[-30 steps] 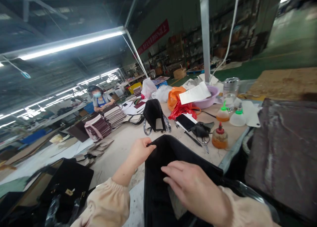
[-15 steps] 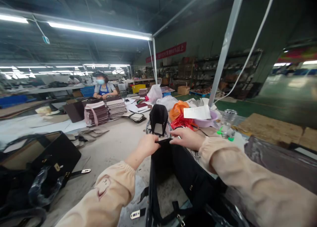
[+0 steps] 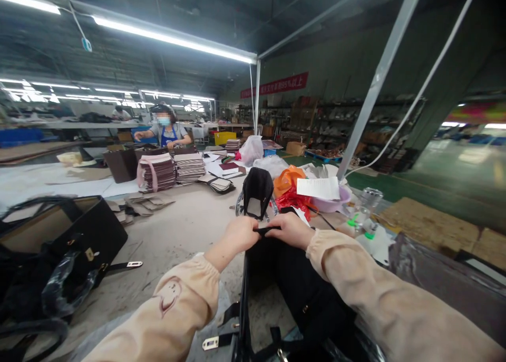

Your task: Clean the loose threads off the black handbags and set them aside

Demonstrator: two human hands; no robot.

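Observation:
A black handbag (image 3: 312, 283) stands open in front of me, its inside facing up. My left hand (image 3: 242, 232) pinches the far top edge of this bag. Close beside it, my right hand (image 3: 291, 229) is closed on the same edge, fingers almost meeting the left ones. A strap with a metal plate (image 3: 211, 343) sticks out on the bag's near left side. Just beyond my hands sits a small black bag piece (image 3: 258, 191) with clear wrapped handles.
Another black handbag (image 3: 90, 230) lies at the left. Stacked brown panels (image 3: 157, 171) stand farther back, near a co-worker (image 3: 168, 133) in a blue apron. Orange and red plastic bags (image 3: 290, 185), a purple basin (image 3: 332, 199) and a metal post (image 3: 379, 82) are at the right.
My right hand has come closer to the left along the bag's edge, its fingers now closed on it. The view has shifted slightly. The co-worker's arm has moved outward.

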